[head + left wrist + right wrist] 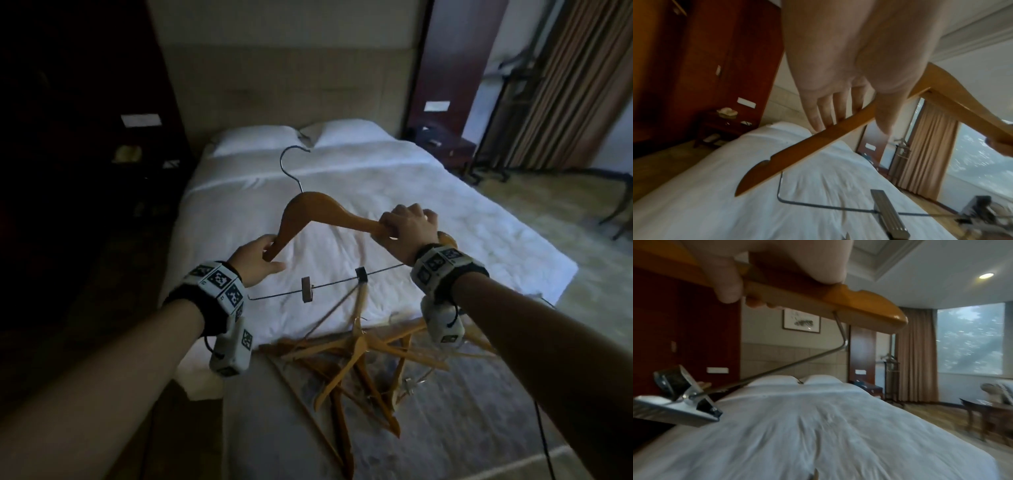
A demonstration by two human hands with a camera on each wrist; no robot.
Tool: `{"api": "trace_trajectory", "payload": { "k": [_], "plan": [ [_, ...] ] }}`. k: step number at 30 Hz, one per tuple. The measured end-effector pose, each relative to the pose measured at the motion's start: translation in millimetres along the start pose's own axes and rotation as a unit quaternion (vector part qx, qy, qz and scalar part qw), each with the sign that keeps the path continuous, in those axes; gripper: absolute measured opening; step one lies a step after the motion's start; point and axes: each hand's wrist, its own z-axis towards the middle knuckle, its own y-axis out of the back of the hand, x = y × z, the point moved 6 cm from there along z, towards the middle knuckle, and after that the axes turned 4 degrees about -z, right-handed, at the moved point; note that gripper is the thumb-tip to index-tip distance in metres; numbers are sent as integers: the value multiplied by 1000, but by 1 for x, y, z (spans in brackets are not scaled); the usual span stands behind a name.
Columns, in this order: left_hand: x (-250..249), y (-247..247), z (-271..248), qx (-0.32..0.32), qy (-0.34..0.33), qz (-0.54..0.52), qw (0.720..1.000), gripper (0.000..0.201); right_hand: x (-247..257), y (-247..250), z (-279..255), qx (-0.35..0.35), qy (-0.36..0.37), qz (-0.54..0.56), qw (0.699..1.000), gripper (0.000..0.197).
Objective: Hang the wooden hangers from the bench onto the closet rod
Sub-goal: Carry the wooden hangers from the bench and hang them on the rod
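The head view shows the person holding one wooden hanger (318, 209) in the air above the white bed (428, 192). The right hand (407, 228) has its fingers curled firmly around the right shoulder of the hanger. The left hand (258, 258) touches the left tip with nearly straight, relaxed fingers, and it seems only to steady it. The metal hook (291, 164) points up and away. A thin wire bar (329, 282) with two clips hangs under the wood. Below, a pile of hangers (363, 359) lies crossed on the bench (479, 428).

The left wrist view shows the left fingers (826, 113) lying straight against the flat side of the wooden arm, not wrapped around it. The wire bar leaves the wood near its tip.

The right wrist view shows the thumb and fingers of the right hand (725, 280) closed around the wood just before the notched end. One clip (680, 395) sits loose on the wire.

The hanger looks stiff, rather light and smoothly varnished, so it could slip a little in a weak grip. The wooden shoulder or the neck under the hook seems the best place to hold. The wire and the clips look thin and movable, and they may catch on the other hangers. The closet rod is not visible in any view.
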Motion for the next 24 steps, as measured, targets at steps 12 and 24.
{"api": "trace_trajectory", "payload": {
  "k": [12,24],
  "plan": [
    [77,161,-278,-185,96,-48,977,17,272,85,-87,-76,167,169,969,56],
    [213,333,-685,-459,197,-93,861,13,702,175,-352,159,445,419,775,27]
  ]
}}
